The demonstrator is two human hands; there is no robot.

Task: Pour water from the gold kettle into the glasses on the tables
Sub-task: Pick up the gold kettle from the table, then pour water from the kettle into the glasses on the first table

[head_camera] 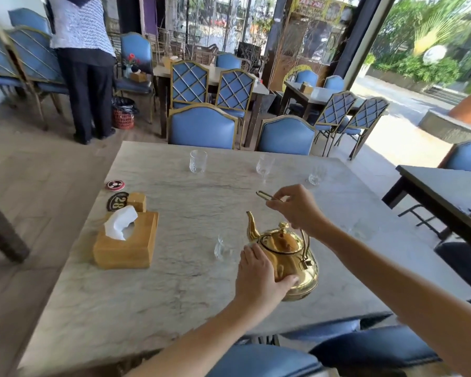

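The gold kettle (286, 254) stands on the marble table (174, 295), spout pointing away and left. My right hand (297, 208) is closed on the kettle's raised handle above the lid. My left hand (259, 273) lies flat against the kettle's left side. A small clear glass (223, 247) sits just left of the kettle. Two taller glasses (198, 161) (264, 165) stand near the far edge. Another small glass (314, 177) is at the far right, and a blurred glass (365, 228) lies beyond my right forearm.
A wooden tissue box (125, 244) and a number plaque (117, 201) sit at the table's left. Blue chairs (201, 126) line the far side and near edge. A dark table (446, 191) stands to the right. A person (87, 77) stands at back left.
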